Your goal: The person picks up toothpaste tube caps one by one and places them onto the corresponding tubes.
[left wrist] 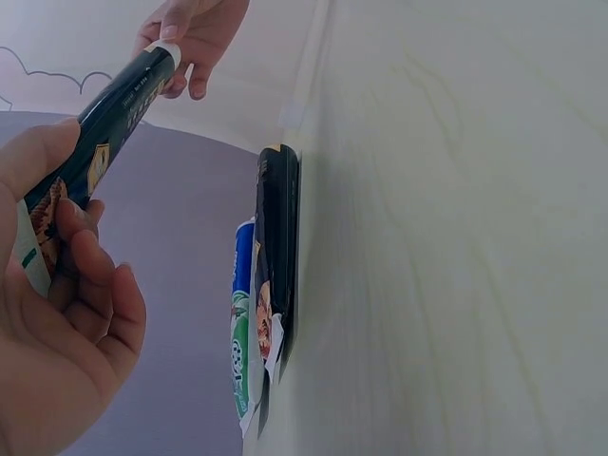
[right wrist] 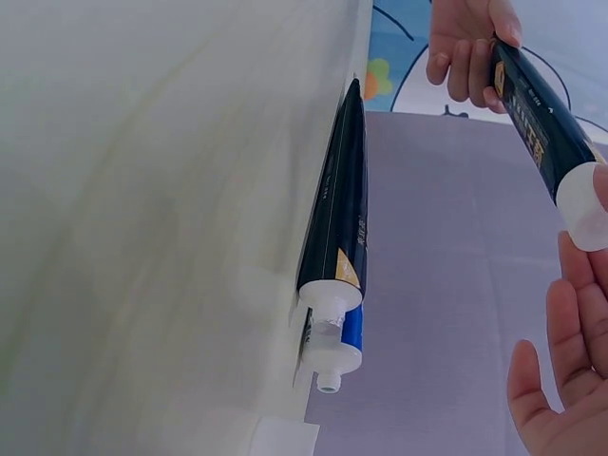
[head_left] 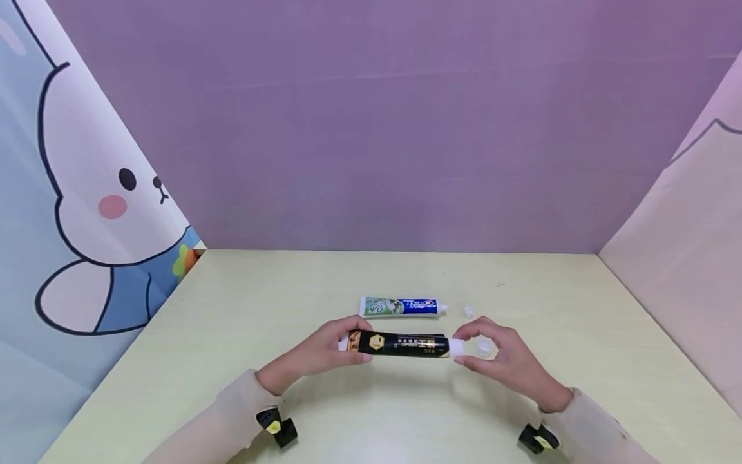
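The landmark here is the blue-and-green tube (head_left: 400, 307), which lies on the pale table (head_left: 290, 290) with its white nozzle bare and pointing right. Nearer the person than that tube, raised above the table, is a black tube (head_left: 400, 344) with a gold hexagon emblem and pale lettering, lying crosswise between two hands. The left hand (head_left: 319, 348) pinches its flat end between thumb and fingers; the right hand (head_left: 504, 354) grips the white cap (head_left: 456, 347) at the other end, thumb below and forefinger above (in the head view, at least).

On the near side of the blue-and-green tube, just beside it, a second black tube (left wrist: 277, 237) lies on the table, mostly hidden from the head camera by the raised one. A small white cap (head_left: 468, 312) sits just right of the landmark's nozzle; farther right and nearer the person, a round whitish piece (head_left: 484, 348) shows in the gap between the right thumb and forefinger.

Beyond the landmark stands a purple backdrop (head_left: 406, 129). Well to its left hangs a sheet printed with a white cartoon animal (head_left: 116, 161), and well to its right a pale sheet (head_left: 684, 225). Both forearms, nearer the person than the landmark, wear light sleeves (head_left: 232, 412) and small black wrist devices (head_left: 277, 428)
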